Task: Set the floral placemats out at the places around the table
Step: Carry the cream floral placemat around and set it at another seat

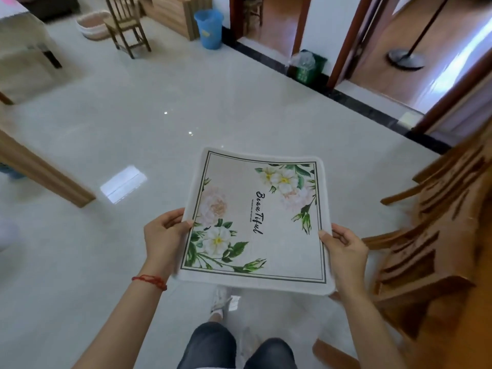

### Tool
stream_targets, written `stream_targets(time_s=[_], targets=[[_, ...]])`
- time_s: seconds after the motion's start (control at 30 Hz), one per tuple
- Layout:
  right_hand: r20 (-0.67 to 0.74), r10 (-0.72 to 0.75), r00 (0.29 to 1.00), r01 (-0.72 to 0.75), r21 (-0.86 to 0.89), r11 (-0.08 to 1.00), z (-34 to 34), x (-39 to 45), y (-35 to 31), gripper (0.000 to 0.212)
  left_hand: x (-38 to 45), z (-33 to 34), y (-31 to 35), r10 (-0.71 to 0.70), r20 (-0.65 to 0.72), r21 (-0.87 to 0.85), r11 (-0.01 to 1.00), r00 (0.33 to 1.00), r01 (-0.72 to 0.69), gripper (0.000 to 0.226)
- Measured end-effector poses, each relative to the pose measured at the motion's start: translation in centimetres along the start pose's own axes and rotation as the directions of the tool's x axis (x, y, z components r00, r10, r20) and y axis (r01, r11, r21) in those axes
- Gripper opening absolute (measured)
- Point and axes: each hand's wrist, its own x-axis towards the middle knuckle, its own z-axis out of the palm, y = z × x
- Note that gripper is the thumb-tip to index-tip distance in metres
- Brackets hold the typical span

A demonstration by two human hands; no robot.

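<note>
I saw the placemat (pixel 255 222) held flat mid-frame, left hand (pixel 165 235) and right hand (pixel 343 251) pinching opposite edges; no table ahead.

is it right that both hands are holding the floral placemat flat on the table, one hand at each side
Not quite: the floral placemat is held in the air above the floor, not on a table. The head view shows the left hand and right hand gripping opposite sides.

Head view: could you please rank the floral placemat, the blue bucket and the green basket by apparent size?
1. floral placemat, though nearest the camera.
2. blue bucket.
3. green basket, looking close to the bucket, so that order is unsure.
</note>
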Motion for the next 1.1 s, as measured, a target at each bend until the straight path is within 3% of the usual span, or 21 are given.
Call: stream_targets(time_s=[0.23, 0.5, 0.8, 1.1], targets=[[-0.215, 0.034, 0.976, -0.03, 0.025, 0.999, 1.4, 4.1, -0.8, 0.02, 7.5, 6.5, 4.2, 0.035, 0.199, 0.081, 0.995, 0.979, -0.052, 0.03], [-0.445, 0.064, 0.893, -0.04, 0.064, 0.997, 3.4, 7.4, -2.1, 0.024, 14.4, 13.3, 8.4, 0.081, 0.414, 0.129, 0.981, 0.907, -0.147, 0.03], [-0.542, 0.1, 0.834, -0.081, 0.06, 0.995, 1.8, 13.7, -3.1, 0.022, 17.4, 22.7, 10.7, 0.049, 0.511, 0.179, 0.971, 0.858, -0.161, 0.03], [-0.553, 0.107, 0.827, -0.08, 0.073, 0.994, -1.5, 25.5, -6.0, 0.018, 20.4, 35.7, 13.8, 0.046, 0.53, 0.164, 0.974, 0.847, -0.156, 0.027]])
